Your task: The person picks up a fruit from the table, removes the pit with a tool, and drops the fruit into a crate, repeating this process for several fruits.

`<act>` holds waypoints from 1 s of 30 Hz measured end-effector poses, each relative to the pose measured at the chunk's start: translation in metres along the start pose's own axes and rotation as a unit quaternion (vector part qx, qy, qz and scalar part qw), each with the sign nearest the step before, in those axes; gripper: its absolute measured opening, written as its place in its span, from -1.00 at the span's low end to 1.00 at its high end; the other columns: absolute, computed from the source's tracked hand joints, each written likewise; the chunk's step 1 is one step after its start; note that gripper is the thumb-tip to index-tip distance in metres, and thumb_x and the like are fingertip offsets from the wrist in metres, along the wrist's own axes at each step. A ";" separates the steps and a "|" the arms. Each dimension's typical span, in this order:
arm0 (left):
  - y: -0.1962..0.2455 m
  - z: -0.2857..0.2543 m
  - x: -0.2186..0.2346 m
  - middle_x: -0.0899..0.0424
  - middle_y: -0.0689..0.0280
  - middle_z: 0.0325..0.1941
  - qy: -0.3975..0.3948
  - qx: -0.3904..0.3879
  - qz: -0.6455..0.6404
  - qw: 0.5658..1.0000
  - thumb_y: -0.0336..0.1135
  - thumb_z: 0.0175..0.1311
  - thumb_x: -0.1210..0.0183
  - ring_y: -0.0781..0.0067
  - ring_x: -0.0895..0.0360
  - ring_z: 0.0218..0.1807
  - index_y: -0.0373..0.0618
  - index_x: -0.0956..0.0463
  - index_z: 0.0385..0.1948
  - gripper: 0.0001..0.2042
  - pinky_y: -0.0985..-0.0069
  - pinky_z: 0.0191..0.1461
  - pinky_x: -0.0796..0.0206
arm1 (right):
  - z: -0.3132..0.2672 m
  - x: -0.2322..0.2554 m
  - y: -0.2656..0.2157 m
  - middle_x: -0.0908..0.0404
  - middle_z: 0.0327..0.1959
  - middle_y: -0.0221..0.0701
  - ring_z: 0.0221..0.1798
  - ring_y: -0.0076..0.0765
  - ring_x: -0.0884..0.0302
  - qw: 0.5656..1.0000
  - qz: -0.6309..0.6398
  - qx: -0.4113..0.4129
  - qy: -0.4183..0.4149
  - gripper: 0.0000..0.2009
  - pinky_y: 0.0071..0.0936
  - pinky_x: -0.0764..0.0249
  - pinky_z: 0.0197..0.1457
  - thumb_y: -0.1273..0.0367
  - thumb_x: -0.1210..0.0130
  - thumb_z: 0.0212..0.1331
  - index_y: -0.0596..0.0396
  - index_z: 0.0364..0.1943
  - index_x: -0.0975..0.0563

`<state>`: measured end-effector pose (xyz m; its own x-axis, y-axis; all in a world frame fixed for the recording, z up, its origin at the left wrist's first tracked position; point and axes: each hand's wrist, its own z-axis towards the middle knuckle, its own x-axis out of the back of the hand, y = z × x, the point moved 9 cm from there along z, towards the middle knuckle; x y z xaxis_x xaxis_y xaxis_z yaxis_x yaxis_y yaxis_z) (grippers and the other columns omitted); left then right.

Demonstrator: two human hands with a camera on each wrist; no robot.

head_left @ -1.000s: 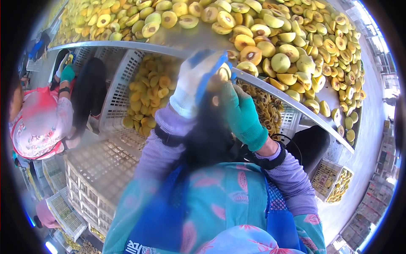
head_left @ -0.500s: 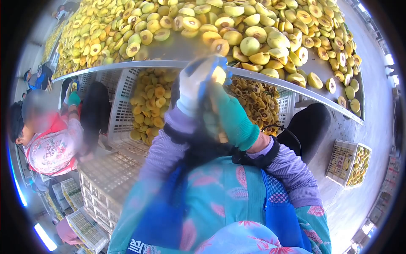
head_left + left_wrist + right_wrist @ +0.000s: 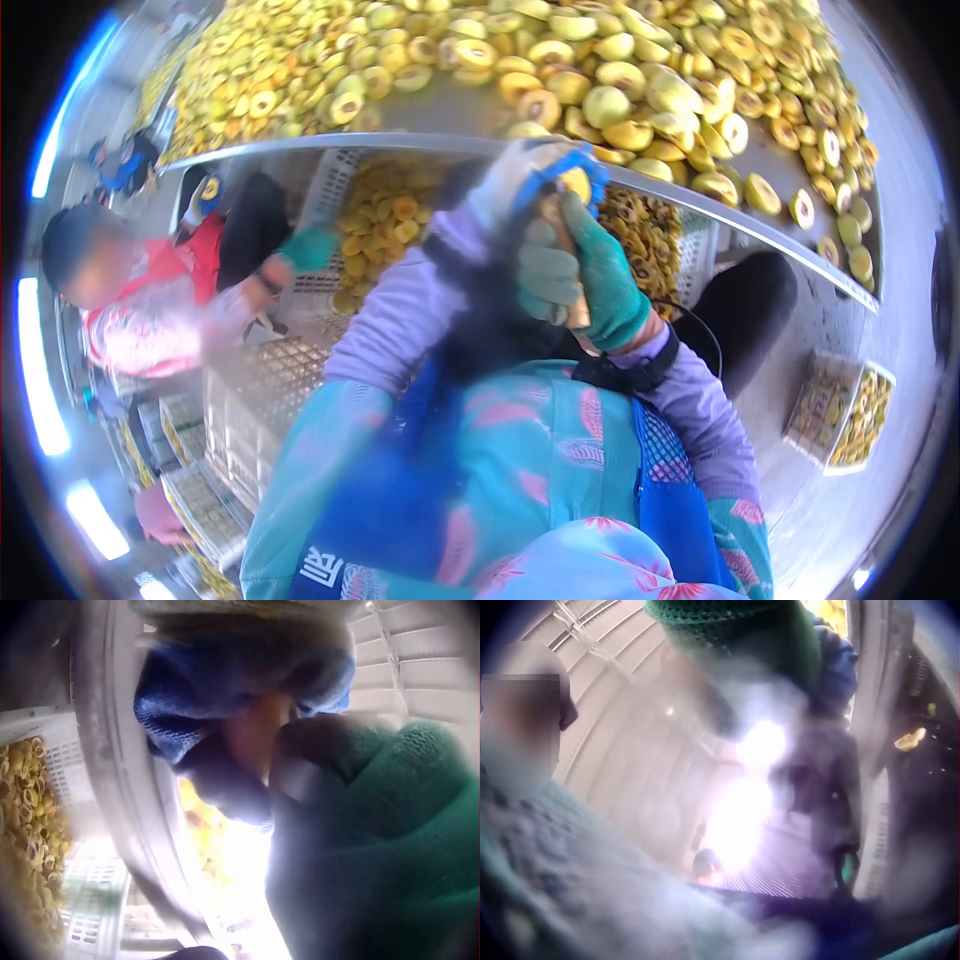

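In the head view my left hand (image 3: 530, 180), in a white and blue glove, grips a halved yellow stone fruit (image 3: 576, 184) just in front of the table edge. My right hand (image 3: 595, 275) wears a green glove and curls round a tool with a light wooden handle (image 3: 578, 314). The tool's upper end meets the fruit; its tip is hidden. Seen from the left wrist, blue glove fingers (image 3: 176, 705) wrap the blurred fruit (image 3: 259, 731), with the green glove (image 3: 375, 817) right against it. Glare covers much of the right wrist view, where the green glove (image 3: 742, 645) shows at the top.
A metal table rim (image 3: 770, 235) crosses ahead, with heaped fruit halves (image 3: 660, 90) behind it. Below stand crates of yellow halves (image 3: 385, 230) and darker brown pieces (image 3: 650, 240). Stacked crates (image 3: 260, 400) and another person (image 3: 150, 290) are at left; a filled crate (image 3: 840, 410) is at right.
Both hands have shifted slightly right in the head view. My right hand has turned, so the wooden handle shows. The neighbouring person's green-gloved hand has moved toward the crate.
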<state>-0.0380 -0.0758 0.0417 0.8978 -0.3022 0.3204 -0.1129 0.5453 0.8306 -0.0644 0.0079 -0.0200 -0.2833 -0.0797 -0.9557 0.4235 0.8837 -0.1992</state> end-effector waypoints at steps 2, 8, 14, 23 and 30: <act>-0.010 -0.005 -0.002 -0.65 0.13 -0.34 -0.002 0.018 -0.080 0.997 -0.32 0.33 0.08 0.32 -0.61 -0.30 -0.32 -0.56 -0.32 -0.73 0.44 -0.14 -0.47 | -0.004 0.012 0.002 -0.17 -0.74 -0.68 -0.79 -0.65 -0.08 0.998 -0.060 0.004 0.028 -0.57 -0.59 -0.10 -0.67 -0.16 0.24 0.30 -0.16 -0.41 -0.37; -0.047 -0.018 -0.003 -0.66 0.06 -0.33 0.043 0.099 -0.263 0.959 -0.33 0.25 -0.11 0.27 -0.64 -0.29 -0.43 -0.53 -0.26 -0.75 0.41 -0.12 -0.50 | -0.002 0.007 0.007 -0.18 -0.73 -0.68 -0.79 -0.65 -0.08 0.999 0.017 -0.023 0.017 -0.56 -0.57 -0.15 -0.64 -0.17 0.23 0.29 -0.14 -0.39 -0.39; -0.059 -0.022 0.003 -0.66 0.08 -0.34 0.023 0.146 -0.285 0.947 -0.34 0.27 -0.09 0.29 -0.64 -0.29 -0.40 -0.53 -0.25 -0.77 0.43 -0.12 -0.49 | 0.005 0.010 0.005 -0.17 -0.75 -0.71 -0.79 -0.65 -0.10 0.992 -0.107 -0.020 0.065 -0.54 -0.58 -0.16 -0.64 -0.18 0.25 0.29 -0.13 -0.39 -0.40; -0.066 -0.028 0.012 -0.64 0.14 -0.40 0.092 0.167 -0.274 0.943 -0.25 0.32 -0.03 0.36 -0.59 -0.35 -0.36 -0.53 -0.32 -0.72 0.47 -0.20 -0.45 | 0.020 0.006 0.014 -0.19 -0.71 -0.72 -0.75 -0.68 -0.13 0.999 -0.016 -0.034 0.013 -0.57 -0.57 -0.20 -0.60 -0.16 0.23 0.30 -0.14 -0.34 -0.41; -0.080 -0.052 -0.016 -0.58 0.15 -0.39 0.154 0.342 -0.455 0.808 -0.14 0.25 -0.11 0.35 -0.55 -0.38 -0.36 -0.49 -0.27 -0.65 0.46 -0.25 -0.45 | 0.007 0.009 0.014 -0.22 -0.70 -0.72 -0.76 -0.69 -0.12 0.998 0.017 -0.055 -0.019 -0.55 -0.57 -0.22 -0.60 -0.11 0.32 0.36 -0.08 -0.35 -0.39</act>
<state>-0.0216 -0.0739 -0.0536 0.7924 -0.0685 -0.6061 0.5398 -0.3837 0.7492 -0.0555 0.0162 -0.0330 -0.2375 -0.0651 -0.9692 0.3339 0.9315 -0.1443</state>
